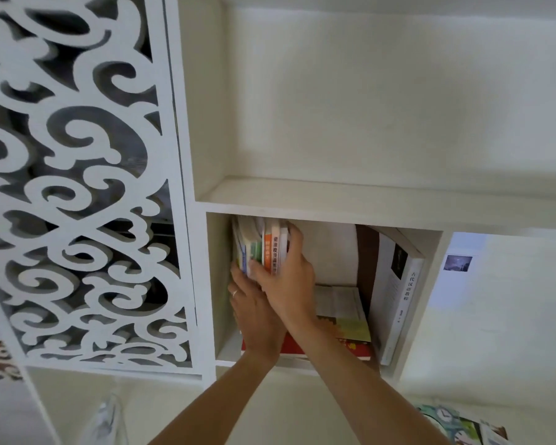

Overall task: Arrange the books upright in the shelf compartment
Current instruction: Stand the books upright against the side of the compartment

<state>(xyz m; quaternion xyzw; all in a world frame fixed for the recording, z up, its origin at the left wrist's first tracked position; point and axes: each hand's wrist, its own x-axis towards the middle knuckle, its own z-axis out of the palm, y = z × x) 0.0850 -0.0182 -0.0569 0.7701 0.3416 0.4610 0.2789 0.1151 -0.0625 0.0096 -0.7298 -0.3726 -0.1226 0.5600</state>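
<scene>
white-painted shelf compartment [321, 211], head view, seen from below and in front; all positions are given relative to this compartment. against its left wall stands a cluster of upright books [260, 248], spines facing out, among them an orange spine with printed characters and a green one; their tops are fanned and slightly tilted. the right hand [286, 277] reaches in from the lower right, fingers curled over the right side of the cluster and thumb laid across the spines, so it is grasping the upright books. the left hand [254, 311] lies below and partly under the right hand, its fingers extended up against the lower spines at the left wall; a ring [234, 293] shows on one finger. whether these fingers curl round a book cannot be told, since the right hand covers them. on the compartment floor, right of the hands, lies a flat stack of books [344, 319], a pale cover with a yellow-green corner on top and a red cover beneath. against the right wall leans a thick white book [398, 293], upright but tilted, with a dark cover behind it. left of the compartment is a white carved scrollwork panel [77, 187]. above it is an open shelf. right of it a small picture [457, 263] hangs on the wall.
</scene>
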